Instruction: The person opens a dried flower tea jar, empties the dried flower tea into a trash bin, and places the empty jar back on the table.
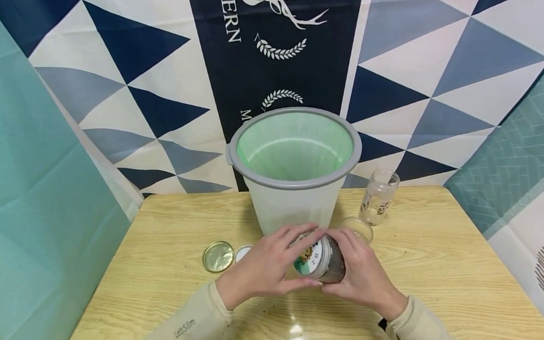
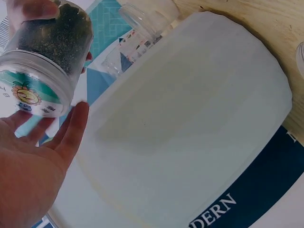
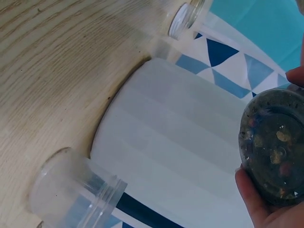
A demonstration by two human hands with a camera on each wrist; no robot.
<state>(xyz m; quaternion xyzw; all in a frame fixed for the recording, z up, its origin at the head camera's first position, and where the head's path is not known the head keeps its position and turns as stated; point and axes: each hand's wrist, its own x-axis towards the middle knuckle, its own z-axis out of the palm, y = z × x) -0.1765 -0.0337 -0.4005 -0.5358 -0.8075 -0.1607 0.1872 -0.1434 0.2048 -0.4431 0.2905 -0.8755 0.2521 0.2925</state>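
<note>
Between both hands is a clear jar (image 1: 336, 265) of dark, loose, dried bits, tilted above the table. Its lid (image 1: 312, 262) has a white and green label with a cartoon face and points toward the left hand. My left hand (image 1: 269, 265) spans the lid, fingers along its upper rim and thumb at the lower; in the left wrist view the fingertips reach behind the lid (image 2: 31, 92). My right hand (image 1: 364, 271) grips the jar's body from the right. The right wrist view faces the jar's base (image 3: 275, 147), with light specks among the dark contents.
A white bin (image 1: 298, 205) with a grey rim (image 1: 298, 184) stands behind the hands. Left of it lie a gold-rimmed disc (image 1: 218, 256) and a small white disc (image 1: 242, 252). A clear flower-printed jar (image 1: 379, 196) and a clear round piece (image 1: 370, 232) are at the right.
</note>
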